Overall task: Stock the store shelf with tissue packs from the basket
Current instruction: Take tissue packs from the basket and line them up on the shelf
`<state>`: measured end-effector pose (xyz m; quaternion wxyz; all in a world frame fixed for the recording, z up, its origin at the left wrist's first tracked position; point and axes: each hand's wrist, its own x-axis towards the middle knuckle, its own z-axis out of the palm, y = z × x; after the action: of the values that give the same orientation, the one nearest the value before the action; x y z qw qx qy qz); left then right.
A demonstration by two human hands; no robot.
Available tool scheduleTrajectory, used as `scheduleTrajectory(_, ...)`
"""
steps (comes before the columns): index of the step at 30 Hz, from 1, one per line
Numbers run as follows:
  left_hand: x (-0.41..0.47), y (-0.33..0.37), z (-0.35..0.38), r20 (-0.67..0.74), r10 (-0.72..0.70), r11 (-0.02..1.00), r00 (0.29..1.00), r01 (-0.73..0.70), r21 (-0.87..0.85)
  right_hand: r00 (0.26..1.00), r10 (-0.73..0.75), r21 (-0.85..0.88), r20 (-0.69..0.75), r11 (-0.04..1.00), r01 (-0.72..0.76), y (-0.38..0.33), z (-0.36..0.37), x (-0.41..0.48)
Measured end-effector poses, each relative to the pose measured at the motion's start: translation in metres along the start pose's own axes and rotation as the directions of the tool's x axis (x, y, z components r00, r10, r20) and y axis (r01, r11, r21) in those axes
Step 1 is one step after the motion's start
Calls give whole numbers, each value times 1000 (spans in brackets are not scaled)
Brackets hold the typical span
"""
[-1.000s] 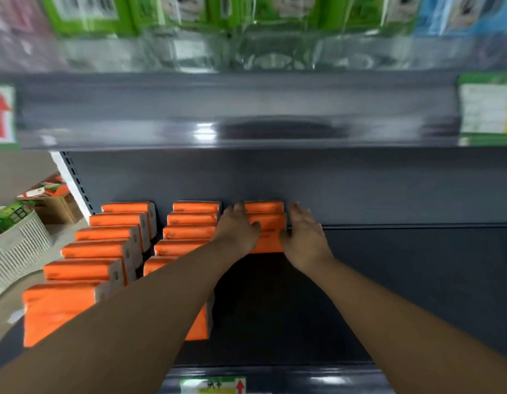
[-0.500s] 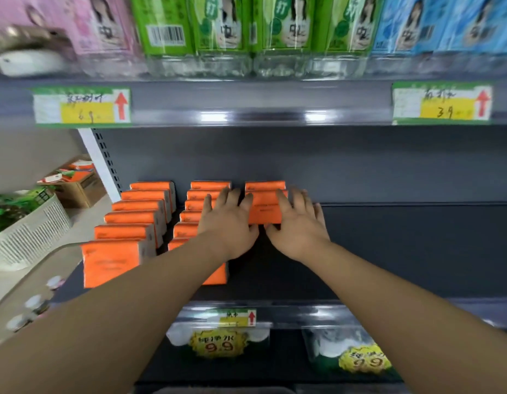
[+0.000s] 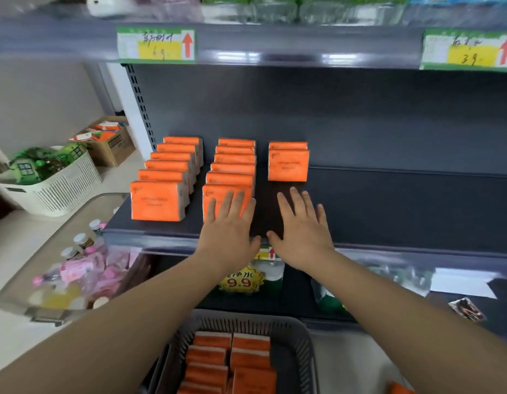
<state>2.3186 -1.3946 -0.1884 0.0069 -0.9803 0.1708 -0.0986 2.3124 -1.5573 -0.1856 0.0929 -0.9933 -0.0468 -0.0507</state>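
Forearms (image 3: 150,302), left hand (image 3: 229,226) and right hand (image 3: 300,228) are bare.

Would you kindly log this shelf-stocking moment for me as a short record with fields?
left hand: open, fingers spread over the front pack of the middle row; contact cannot be told
right hand: open, holding nothing, over bare shelf
left row: six orange packs, upright
middle row: six packs
right row: two packs
basket: dark grey, below the hands, holding spare packs
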Motion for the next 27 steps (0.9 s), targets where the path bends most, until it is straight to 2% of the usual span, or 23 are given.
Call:
scheduleTrajectory(6, -48, -10, 30, 53, -23, 1000, 998, 23, -3, 997, -34, 17, 70, 999, 33, -15, 36, -37)
scheduleTrajectory(17, -129, -9, 98, 257, -69, 994, 964, 89, -67, 964, -90, 62, 249, 995, 77, -27, 117, -95)
scheduleTrajectory(27, -183, -3, 166, 514, -61, 987, 856, 128, -96, 909, -51, 114, 413, 993, 4, -19, 189, -134)
